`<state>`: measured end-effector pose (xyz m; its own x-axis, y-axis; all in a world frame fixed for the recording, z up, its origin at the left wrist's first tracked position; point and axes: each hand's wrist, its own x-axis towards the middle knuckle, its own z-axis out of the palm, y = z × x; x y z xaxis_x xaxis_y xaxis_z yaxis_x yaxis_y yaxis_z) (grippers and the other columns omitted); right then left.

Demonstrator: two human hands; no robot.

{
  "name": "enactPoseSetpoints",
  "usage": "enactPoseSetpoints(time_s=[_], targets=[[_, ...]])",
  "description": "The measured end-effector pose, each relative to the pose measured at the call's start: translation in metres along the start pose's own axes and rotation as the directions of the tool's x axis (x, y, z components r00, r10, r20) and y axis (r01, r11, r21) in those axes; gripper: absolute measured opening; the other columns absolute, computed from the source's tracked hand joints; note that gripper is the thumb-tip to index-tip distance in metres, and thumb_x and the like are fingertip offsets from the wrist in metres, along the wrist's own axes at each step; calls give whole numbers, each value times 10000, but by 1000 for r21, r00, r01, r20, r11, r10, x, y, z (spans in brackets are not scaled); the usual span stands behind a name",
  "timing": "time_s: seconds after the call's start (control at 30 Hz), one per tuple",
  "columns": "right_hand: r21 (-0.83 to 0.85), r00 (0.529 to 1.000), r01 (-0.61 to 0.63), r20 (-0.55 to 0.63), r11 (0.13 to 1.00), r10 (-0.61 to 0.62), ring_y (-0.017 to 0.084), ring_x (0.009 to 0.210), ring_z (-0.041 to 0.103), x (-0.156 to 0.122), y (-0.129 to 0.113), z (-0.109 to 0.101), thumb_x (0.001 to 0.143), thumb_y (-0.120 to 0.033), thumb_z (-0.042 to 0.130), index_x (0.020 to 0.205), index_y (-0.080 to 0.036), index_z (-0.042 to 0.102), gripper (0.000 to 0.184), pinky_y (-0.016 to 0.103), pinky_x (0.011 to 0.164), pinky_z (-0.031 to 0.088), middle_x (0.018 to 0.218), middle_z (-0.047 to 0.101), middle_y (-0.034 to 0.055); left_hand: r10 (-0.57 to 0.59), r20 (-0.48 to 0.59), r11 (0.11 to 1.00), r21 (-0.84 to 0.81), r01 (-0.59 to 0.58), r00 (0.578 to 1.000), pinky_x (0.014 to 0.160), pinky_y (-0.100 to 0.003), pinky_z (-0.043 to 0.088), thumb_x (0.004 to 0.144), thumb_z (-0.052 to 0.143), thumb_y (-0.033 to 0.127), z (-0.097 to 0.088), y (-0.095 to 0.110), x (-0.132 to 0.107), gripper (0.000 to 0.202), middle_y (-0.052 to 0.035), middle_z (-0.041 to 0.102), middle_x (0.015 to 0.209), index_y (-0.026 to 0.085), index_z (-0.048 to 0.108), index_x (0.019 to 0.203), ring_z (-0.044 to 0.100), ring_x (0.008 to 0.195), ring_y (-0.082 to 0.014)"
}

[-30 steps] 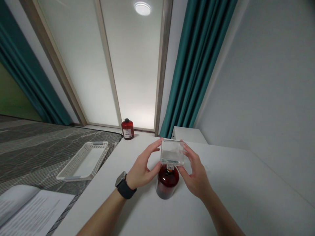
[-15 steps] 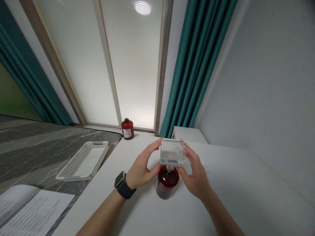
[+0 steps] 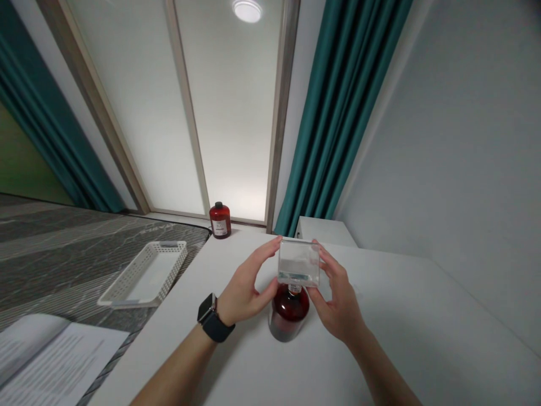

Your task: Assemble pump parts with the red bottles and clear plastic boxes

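Far L, well off from the L hand: green curtain. Below it, gray marbled surface w/ an open book, lower L of the L hand; pg text too blurred to read. Also on that surface, btwn book & curtain, a white basket w/ holes in its sides, L of the L hand & a bit apart from it. Black watch on the wrist just behind the L hand. Red bottle w/ dark cap & white label (back bottle) stands upright beyond the L hand, slightly L of it, near the worktop's far edge.

L hand: thumb & fingers spread fairly wide, gripping L side of a clear box, fingers at the upper corner, thumb at the lower. Box sits level btwn the 2 hands, right over the neck of a 2nd red bottle, the near bottle; can't tell if it rests on the neck. Near bottle is upright on the worktop, btwn the hands & a bit below them.

R hand: also spread, same kind of grip on the box's R side, fingers up top, thumb below. White cabinet beyond the R hand; another green curtain behind that. Pale wall farther R.
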<state>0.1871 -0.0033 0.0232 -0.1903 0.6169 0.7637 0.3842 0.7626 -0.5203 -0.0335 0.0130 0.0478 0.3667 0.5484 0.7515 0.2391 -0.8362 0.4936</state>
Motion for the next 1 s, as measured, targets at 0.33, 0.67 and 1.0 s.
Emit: enactPoseSetpoints(time_s=[0.33,0.67,1.0], targets=[[-26,1000,15,-8,1000,-16,309,1456,349,1,-1,0,912,-96,546,1478,-277,318,637,607,1115,414,1573,369,130,12,-8,1000,-10,-13,1000,1127,-509,441,876,563,100,0,0,0,664,-138,406,1553,228,344,1490,426,1409,-295],[-21,999,36,-17,999,-36,315,1454,351,2,-2,0,908,-91,553,1463,-275,329,626,612,1117,411,1565,378,135,28,-4,1000,10,-28,1000,1168,-520,391,867,570,90,0,1,1,665,-155,410,1548,199,351,1485,433,1407,-294],[-21,999,33,-26,999,-33,327,1452,355,0,0,0,900,-103,572,1438,-271,355,604,615,1098,434,1558,390,141,42,-5,999,16,-42,999,1166,-535,387,884,567,105,0,1,2,645,-152,417,1544,211,354,1484,425,1414,-297]])
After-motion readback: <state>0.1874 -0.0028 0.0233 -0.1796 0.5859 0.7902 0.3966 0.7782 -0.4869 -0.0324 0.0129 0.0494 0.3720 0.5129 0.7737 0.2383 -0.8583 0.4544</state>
